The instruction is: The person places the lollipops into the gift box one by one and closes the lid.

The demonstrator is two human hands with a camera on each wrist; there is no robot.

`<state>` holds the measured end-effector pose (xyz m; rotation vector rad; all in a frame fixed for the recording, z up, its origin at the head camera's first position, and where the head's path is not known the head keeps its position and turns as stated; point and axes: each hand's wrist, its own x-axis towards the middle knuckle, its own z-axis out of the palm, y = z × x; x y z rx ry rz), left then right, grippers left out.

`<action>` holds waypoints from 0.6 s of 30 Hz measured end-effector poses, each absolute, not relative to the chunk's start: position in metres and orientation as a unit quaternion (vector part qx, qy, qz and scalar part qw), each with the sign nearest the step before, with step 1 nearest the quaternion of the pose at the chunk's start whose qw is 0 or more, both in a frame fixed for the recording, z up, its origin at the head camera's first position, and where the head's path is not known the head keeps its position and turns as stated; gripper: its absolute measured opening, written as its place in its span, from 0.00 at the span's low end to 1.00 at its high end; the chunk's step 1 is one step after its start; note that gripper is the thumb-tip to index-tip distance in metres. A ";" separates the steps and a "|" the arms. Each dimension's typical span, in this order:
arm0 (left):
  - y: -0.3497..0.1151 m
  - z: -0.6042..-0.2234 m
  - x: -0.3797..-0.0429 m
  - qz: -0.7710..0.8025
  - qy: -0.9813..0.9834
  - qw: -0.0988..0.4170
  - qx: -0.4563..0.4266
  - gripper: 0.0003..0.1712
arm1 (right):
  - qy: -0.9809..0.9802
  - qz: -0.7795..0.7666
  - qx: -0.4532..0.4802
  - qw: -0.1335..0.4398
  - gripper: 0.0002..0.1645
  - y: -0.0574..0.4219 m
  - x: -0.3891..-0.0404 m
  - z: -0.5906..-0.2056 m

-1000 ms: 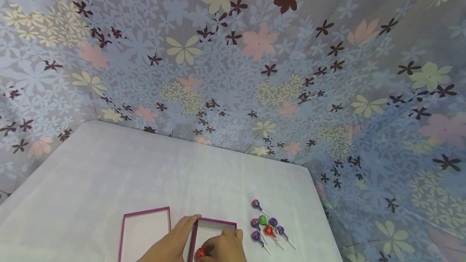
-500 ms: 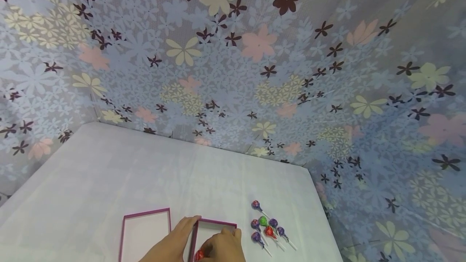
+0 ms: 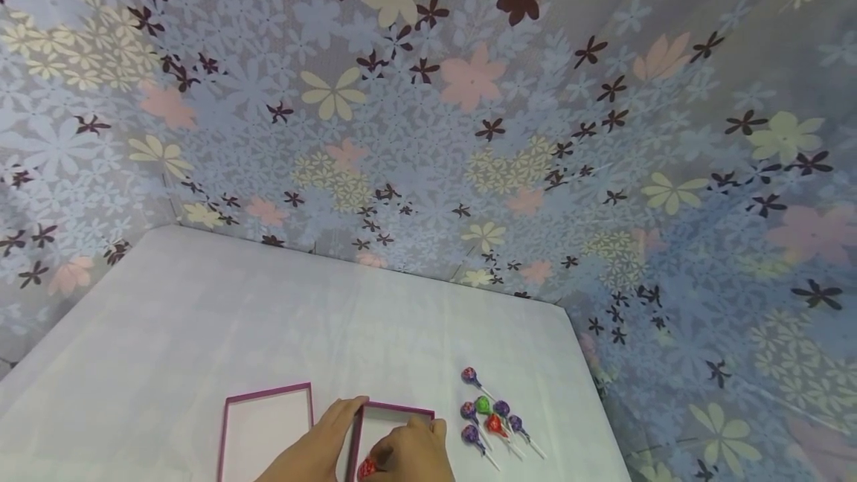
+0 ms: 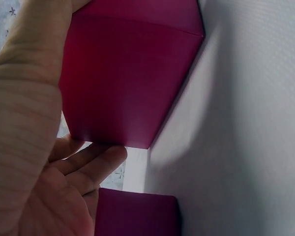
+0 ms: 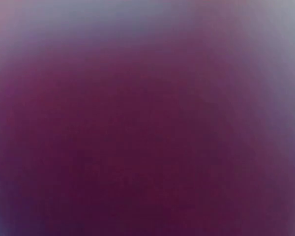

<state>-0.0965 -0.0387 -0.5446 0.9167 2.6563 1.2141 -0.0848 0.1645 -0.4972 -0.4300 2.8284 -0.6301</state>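
My left hand [image 3: 318,441] holds the left side of a shallow box with a magenta rim [image 3: 402,409], its fingertips at the far left corner. In the left wrist view, that hand's fingers [image 4: 96,167] bend against the end of the box's magenta outer wall [image 4: 123,83]. Inside the box, my right hand [image 3: 418,452] has curled fingers at a red-wrapped lollipop [image 3: 366,467], pinching it near the left wall. The lollipop's stick is hidden by the hand. Only a dark magenta blur fills the right wrist view.
A second magenta-rimmed box [image 3: 268,391] with a white inside lies to the left. Right of the boxes are several lollipops, among them a green one [image 3: 483,405], a red one [image 3: 494,424] and a purple one [image 3: 471,434]. A floral cloth [image 3: 402,132] hangs behind the white table [image 3: 301,318].
The right hand has shifted slightly within the box, and the red lollipop's head has moved a little with it. My left hand keeps its hold on the box.
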 end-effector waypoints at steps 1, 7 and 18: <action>-0.039 -0.544 -0.096 0.397 0.867 0.043 0.298 0.71 | 0.961 -0.212 -0.147 0.097 0.16 0.166 -0.084 -0.497; -0.038 -0.543 -0.097 0.398 0.866 0.057 0.297 0.71 | 0.969 -0.206 -0.137 0.023 0.14 0.179 -0.081 -0.492; -0.038 -0.542 -0.099 0.405 0.862 0.075 0.296 0.71 | 0.962 -0.227 -0.120 -0.092 0.16 0.219 -0.080 -0.493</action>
